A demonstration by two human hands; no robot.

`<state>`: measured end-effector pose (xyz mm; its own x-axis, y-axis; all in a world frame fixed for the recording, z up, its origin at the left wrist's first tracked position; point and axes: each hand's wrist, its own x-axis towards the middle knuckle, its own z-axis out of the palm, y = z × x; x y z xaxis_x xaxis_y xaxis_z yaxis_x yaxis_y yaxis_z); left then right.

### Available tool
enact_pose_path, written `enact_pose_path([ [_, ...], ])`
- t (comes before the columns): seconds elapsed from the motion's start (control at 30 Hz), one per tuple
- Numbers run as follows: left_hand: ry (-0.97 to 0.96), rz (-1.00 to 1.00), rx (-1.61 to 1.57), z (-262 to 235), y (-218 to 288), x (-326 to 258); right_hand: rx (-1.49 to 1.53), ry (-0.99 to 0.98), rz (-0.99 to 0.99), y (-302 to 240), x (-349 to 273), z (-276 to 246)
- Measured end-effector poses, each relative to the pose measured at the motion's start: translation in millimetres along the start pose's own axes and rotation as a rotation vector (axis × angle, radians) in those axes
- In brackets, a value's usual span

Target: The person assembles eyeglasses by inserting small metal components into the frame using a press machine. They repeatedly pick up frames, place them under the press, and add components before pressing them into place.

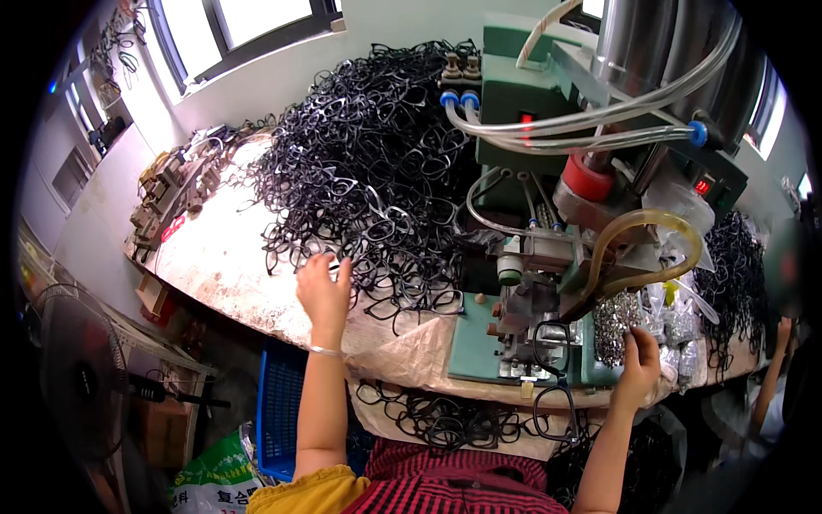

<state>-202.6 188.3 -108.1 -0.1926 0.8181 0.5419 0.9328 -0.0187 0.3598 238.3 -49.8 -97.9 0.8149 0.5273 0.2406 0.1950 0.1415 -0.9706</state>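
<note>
My left hand (324, 293) is at the near edge of a big heap of black eyeglass frames (377, 146). Its thumb and fingers are apart, with part of a dark frame showing behind them. One eyeglass frame (555, 411) sits in the fixture (524, 317) of a green press, its lower part hanging over the table edge. My right hand (639, 367) is beside a tray of small shiny metal parts (615, 330), right of the fixture. Thumb and fingers there are drawn together; what they pinch, if anything, is too small to make out.
The green press (522, 94) rises behind the fixture, with clear hoses and a yellowish tube (659, 218) curving over the tray. More black frames lie in front of me below the table edge. A blue crate (282, 403) and a fan (81, 377) stand left.
</note>
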Motion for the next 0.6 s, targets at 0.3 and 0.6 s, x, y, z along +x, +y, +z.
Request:
enact_pose_path([
  [0.3,-0.153,0.316,-0.102,34.3,10.5,42.0,-0.326,-0.007,-0.246,-42.2,-33.4,-24.9],
  [0.6,0.04,0.446,-0.523,-22.2,92.3,31.3,0.047,-0.368,-0.231,-83.2,-16.2,87.5],
])
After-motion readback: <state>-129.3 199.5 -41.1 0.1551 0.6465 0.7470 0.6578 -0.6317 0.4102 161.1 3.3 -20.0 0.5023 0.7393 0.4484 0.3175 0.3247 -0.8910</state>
